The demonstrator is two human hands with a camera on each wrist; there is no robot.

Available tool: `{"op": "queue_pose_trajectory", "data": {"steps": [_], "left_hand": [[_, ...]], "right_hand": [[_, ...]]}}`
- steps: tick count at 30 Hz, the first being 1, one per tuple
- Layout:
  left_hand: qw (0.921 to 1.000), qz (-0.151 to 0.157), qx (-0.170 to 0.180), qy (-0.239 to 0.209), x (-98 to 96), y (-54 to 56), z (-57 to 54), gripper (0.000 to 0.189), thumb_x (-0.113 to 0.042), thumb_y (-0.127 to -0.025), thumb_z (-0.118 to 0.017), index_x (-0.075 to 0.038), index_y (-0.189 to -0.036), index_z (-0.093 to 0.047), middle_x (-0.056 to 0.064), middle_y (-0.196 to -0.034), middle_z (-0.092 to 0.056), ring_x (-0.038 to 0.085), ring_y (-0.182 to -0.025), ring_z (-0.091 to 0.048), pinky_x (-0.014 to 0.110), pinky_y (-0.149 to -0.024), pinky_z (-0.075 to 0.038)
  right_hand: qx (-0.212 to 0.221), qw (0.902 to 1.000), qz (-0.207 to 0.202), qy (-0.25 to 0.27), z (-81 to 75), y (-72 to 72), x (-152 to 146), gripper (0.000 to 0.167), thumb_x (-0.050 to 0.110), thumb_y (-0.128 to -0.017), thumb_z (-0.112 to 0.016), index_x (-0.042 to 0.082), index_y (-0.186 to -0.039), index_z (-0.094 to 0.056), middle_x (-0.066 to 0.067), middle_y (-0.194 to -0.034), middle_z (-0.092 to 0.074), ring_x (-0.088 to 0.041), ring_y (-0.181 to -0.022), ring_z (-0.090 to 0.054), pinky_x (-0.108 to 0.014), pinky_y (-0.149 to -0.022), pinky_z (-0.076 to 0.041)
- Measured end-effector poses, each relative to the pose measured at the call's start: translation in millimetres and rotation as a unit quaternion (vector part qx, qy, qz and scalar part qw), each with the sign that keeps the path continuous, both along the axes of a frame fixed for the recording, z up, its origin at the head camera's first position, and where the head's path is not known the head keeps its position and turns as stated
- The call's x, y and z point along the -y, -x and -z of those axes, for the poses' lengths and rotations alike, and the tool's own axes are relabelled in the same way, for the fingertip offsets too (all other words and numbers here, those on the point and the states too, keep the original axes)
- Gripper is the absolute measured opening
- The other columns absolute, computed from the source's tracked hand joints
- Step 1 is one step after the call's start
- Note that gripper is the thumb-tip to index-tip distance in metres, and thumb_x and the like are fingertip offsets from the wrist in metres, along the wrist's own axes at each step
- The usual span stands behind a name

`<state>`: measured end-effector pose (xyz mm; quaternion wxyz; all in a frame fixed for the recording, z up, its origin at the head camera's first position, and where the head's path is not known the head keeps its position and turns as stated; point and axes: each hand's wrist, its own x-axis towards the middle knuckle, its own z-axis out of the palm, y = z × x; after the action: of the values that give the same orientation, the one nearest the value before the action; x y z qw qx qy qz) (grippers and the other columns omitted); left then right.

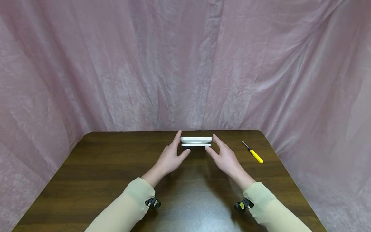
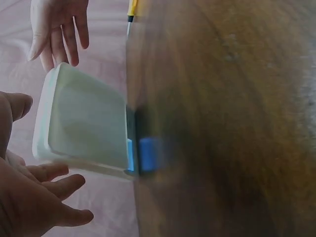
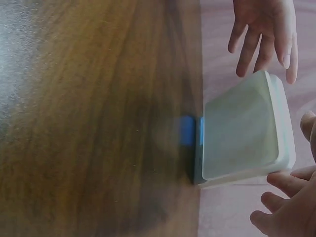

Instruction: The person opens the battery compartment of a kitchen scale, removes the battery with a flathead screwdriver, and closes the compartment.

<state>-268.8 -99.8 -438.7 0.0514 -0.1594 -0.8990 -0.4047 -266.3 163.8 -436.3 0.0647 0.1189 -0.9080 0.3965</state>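
Note:
A pale, rounded rectangular plastic container stands near the table's far edge, between my hands. At its foot is a thin dark base with a small blue patch, which the tabletop mirrors. My left hand is at the container's left side, thumb spread from the fingers, fingertips right at its edge. On the opposite side my right hand mirrors it, its fingers extended beside the container's right edge. Neither hand curls round the container. Whatever is inside is hidden by the cloudy front wall.
A screwdriver with a yellow handle lies on the table to the right of my right hand. The brown wooden table has rounded far corners. Pink curtains hang behind it and along both sides.

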Motion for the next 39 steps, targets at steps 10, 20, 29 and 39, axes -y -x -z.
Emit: {"op": "queue_pose_trajectory", "data": {"steps": [10,20,29,39], "left_hand": [[0.9987,0.016,0.003,0.049,0.2,-3.5,13.0,0.089,-0.039,-0.11,-0.069,-0.01,-0.178,-0.018,0.021,-0.167,-0.049,0.04,-0.152,-0.05,0.07,-0.125,-0.029],[0.9961,0.021,0.012,0.085,3.1,-8.0,20.8,0.086,-0.038,-0.109,-0.071,-0.009,-0.176,-0.026,0.021,-0.162,-0.056,0.041,-0.149,-0.054,0.078,-0.123,-0.024],[0.9951,0.02,0.018,0.095,5.9,-12.4,25.4,0.084,-0.039,-0.109,-0.072,-0.01,-0.175,-0.029,0.02,-0.161,-0.057,0.04,-0.15,-0.053,0.08,-0.122,-0.023],[0.9943,0.033,0.038,0.094,9.0,-14.1,34.1,0.085,-0.04,-0.109,-0.071,-0.01,-0.176,-0.028,0.019,-0.163,-0.055,0.04,-0.151,-0.052,0.081,-0.121,-0.023]], "right_hand": [[0.017,0.9994,-0.007,-0.029,11.1,-7.5,-3,0.074,0.043,-0.113,-0.065,-0.002,-0.167,-0.043,-0.026,-0.163,-0.052,-0.044,-0.157,-0.042,-0.063,-0.126,-0.034],[0.022,0.9977,-0.014,-0.062,20.1,-15.3,-1,0.071,0.044,-0.113,-0.065,-0.002,-0.164,-0.049,-0.032,-0.166,-0.045,-0.049,-0.156,-0.041,-0.07,-0.121,-0.036],[0.024,0.9966,-0.015,-0.078,24.1,-18.7,3,0.065,0.04,-0.112,-0.067,-0.002,-0.159,-0.056,-0.033,-0.164,-0.047,-0.05,-0.154,-0.044,-0.07,-0.12,-0.038],[0.036,0.9956,-0.021,-0.084,31.4,-23.6,4,0.061,0.04,-0.113,-0.066,0.001,-0.159,-0.057,-0.033,-0.164,-0.048,-0.051,-0.153,-0.045,-0.073,-0.117,-0.039]]}}
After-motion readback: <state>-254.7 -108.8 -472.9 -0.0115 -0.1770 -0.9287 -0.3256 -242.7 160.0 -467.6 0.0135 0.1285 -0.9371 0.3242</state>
